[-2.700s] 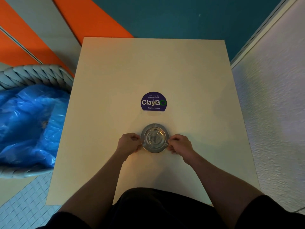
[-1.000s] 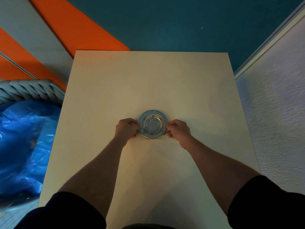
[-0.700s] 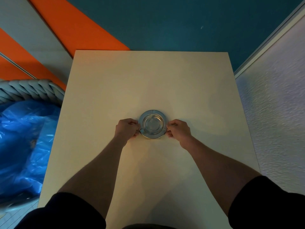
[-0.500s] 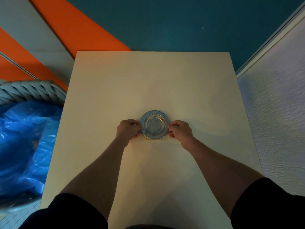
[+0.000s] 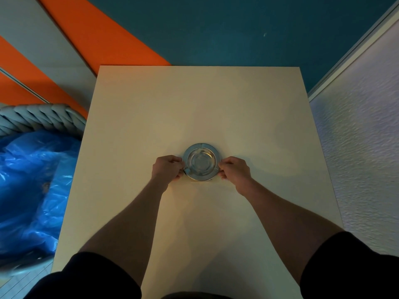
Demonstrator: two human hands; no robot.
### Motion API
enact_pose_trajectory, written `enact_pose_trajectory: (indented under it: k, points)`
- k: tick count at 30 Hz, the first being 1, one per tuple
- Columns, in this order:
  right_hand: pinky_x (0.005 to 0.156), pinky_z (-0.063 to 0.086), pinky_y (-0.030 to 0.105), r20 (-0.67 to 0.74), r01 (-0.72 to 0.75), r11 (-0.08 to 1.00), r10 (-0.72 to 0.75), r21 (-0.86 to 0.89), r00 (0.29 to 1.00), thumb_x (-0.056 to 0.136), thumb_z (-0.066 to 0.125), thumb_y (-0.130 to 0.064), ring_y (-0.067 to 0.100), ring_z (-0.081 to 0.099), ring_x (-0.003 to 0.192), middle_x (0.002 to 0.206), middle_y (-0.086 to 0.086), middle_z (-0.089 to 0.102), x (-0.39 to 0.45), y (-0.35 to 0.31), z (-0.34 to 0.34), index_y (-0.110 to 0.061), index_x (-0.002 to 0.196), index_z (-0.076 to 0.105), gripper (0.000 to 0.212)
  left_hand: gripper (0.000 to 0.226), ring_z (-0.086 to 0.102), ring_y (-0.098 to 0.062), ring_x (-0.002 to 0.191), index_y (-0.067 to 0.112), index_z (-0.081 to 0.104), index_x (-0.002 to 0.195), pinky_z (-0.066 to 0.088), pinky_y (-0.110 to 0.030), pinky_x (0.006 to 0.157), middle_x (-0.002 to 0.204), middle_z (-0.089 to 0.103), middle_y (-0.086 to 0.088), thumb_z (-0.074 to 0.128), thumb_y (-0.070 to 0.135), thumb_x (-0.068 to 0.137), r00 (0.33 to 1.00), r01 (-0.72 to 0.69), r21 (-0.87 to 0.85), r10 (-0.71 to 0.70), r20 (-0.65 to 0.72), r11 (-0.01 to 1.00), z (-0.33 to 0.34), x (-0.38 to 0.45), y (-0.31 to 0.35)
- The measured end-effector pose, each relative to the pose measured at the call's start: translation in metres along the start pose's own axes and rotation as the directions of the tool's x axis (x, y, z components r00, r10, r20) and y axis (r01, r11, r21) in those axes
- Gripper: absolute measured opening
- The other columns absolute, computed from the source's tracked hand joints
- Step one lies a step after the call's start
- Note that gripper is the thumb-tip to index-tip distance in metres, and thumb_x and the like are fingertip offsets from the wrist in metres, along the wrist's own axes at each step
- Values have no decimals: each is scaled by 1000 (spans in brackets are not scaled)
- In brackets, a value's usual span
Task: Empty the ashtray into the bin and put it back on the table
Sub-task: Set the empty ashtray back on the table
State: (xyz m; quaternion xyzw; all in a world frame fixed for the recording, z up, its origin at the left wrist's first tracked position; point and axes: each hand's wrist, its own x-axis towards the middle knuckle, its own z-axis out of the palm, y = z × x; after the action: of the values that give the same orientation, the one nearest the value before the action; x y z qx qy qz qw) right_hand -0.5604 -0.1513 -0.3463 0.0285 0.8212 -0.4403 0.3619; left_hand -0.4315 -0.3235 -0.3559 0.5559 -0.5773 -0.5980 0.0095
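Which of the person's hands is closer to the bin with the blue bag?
The left. The left hand holds the ashtray on its bin-facing side; the right hand holds the opposite rim, farther from the bin.

Purple round sticker gone from my view; it sat on desk [image 5: 248,108] just beyond ashtray [image 5: 201,161] 2.7 s ago, bare surface there now. My head tilted up: more teal and orange floor beyond far desk edge, my dark lap dropped out of bottom. Bin [image 5: 43,117] with blue liner [image 5: 28,186] slid lower and further left in frame. Over last second, desk and ashtray drifted slightly down and right in view.
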Motion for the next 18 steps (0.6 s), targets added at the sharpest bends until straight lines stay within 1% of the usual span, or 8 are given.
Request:
enact_pose_trajectory:
  k: [5,8,10,12,14,15,17,18]
  points:
    - [65,61,31,-3,-6,1000,6,11,1000,84,67,-15,14,66,57,65,3,70,1,1,0,-18,80,70,6,8,66,-21,58,20,74,74,60,-34,66,66,73,-7,77,12,73,1000,-8,13,8,7,1000,0,-1,0]
    - [62,60,29,-4,-11,1000,11,14,1000,84,66,-18,13,67,57,66,2,71,1,0,0,-17,83,70,5,2,66,-21,58,16,75,75,58,-32,60,65,73,-8,76,16,74,1000,-5,-3,5,5,1000,0,-3,2]
    - [57,58,26,-5,-19,1000,19,24,1000,83,63,-20,11,67,55,67,3,72,1,1,-1,-15,84,71,9,5,66,-21,57,13,74,78,56,-29,54,66,73,-8,73,17,77,1000,-4,-14,4,-6,1000,0,-3,2]
    - [59,59,29,-4,-19,1000,19,18,1000,83,60,-21,13,68,57,70,5,73,1,1,-1,-12,86,72,15,9,68,-22,57,11,74,82,57,-29,52,65,73,-7,68,17,79,999,-19,4,19,-34,1000,1,-5,2]
    - [73,58,36,-12,37,996,-38,-87,999,85,57,-22,22,71,75,80,6,75,2,1,-1,-12,90,72,19,14,69,-23,66,14,73,86,59,-33,61,71,74,-4,62,19,81,993,-90,156,101,-64,984,1,-8,1]
    - [78,54,33,-13,83,980,-87,-183,996,86,55,-23,24,69,86,89,5,75,2,2,-1,-13,94,72,21,17,68,-23,72,17,73,89,57,-33,66,77,74,-1,58,20,82,985,-139,269,161,-61,953,1,-9,1]
    - [78,40,24,-2,177,918,-190,-354,982,89,53,-22,24,64,98,101,3,73,0,4,-1,-14,102,71,23,23,64,-23,80,19,73,93,51,-32,70,87,70,0,51,19,86,956,-254,458,293,-15,852,1,-14,0]
    - [77,37,23,12,223,887,-238,-405,971,90,53,-20,25,63,100,104,5,72,-1,5,-1,-13,104,69,23,25,62,-25,83,16,72,94,51,-34,71,89,69,-3,48,15,87,931,-321,526,363,25,787,2,-15,-1]
